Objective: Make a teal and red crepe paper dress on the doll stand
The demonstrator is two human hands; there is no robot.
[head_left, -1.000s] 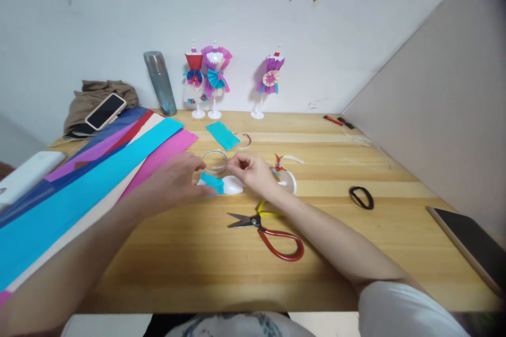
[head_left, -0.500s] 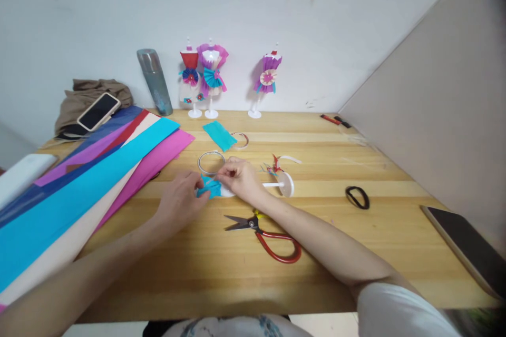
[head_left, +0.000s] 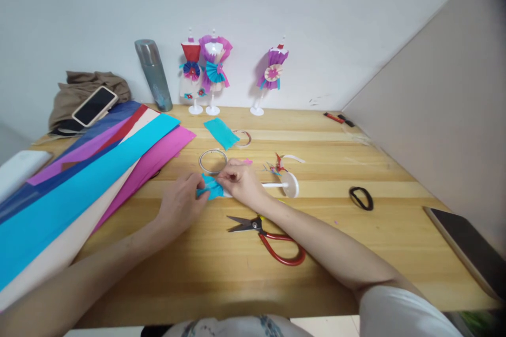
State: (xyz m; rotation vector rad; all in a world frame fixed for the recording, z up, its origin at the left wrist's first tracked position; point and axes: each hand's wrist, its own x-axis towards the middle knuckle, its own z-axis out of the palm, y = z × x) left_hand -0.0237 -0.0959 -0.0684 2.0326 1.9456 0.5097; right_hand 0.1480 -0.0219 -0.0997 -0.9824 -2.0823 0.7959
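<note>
A small white stand (head_left: pixel 291 185) lies on its side on the wooden table (head_left: pixel 356 258), its upper part wrapped in blue crepe paper (head_left: pixel 213 188). My left hand (head_left: pixel 185 197) pinches the left end of that blue paper. From the right, my right hand (head_left: pixel 240 181) has its fingers closed at the paper's other side; whatever lies between its fingertips is too small to tell. Just below my hands are red-handled scissors (head_left: pixel 282 247) with their blades parted. A tape roll (head_left: pixel 212 161) lies behind the blue paper.
Colored paper strips (head_left: pixel 95 189) cover the left side. Three dressed stands (head_left: pixel 256 111), a bottle (head_left: pixel 156 76) and blue paper (head_left: pixel 222 133) are at the back. A black band (head_left: pixel 361 198) and a dark tablet (head_left: pixel 466 247) lie right.
The view has shifted slightly. My right hand has moved a little at the blue paper, and a small pink piece now shows behind it. My left hand keeps its hold.
</note>
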